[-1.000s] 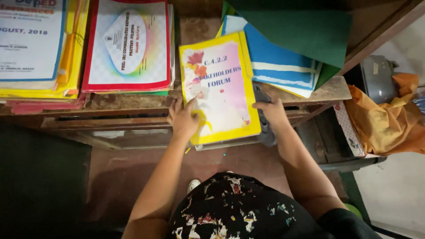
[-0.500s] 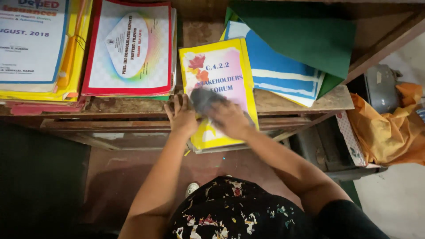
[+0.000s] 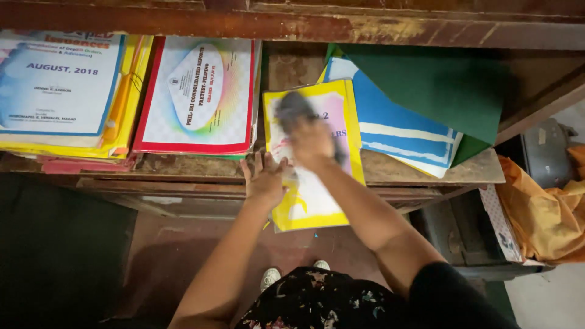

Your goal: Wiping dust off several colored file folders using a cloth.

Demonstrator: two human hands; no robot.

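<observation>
Yellow-bordered folder (image 3: 317,201) is lying on the wooden shelf (image 3: 426,173), its near end hanging out past the shelf edge, and I am watching both hands working on it. My left hand (image 3: 265,180) is pressing flat on the folder's left edge, fingers (image 3: 259,163) spread wide. My right hand (image 3: 312,145) is resting on the upper part of the cover, fingers closed around a dark grey cloth (image 3: 291,108) that is blurring against the page. Just left of the folder a red-bordered booklet (image 3: 198,91) is lying flat, and further left a blue-covered stack (image 3: 58,85) is sitting on yellow sheets. Behind and to the right, blue-striped folders (image 3: 402,122) are lying under a green cover (image 3: 432,85). An orange bag (image 3: 548,213) is slumping at the far right.
</observation>
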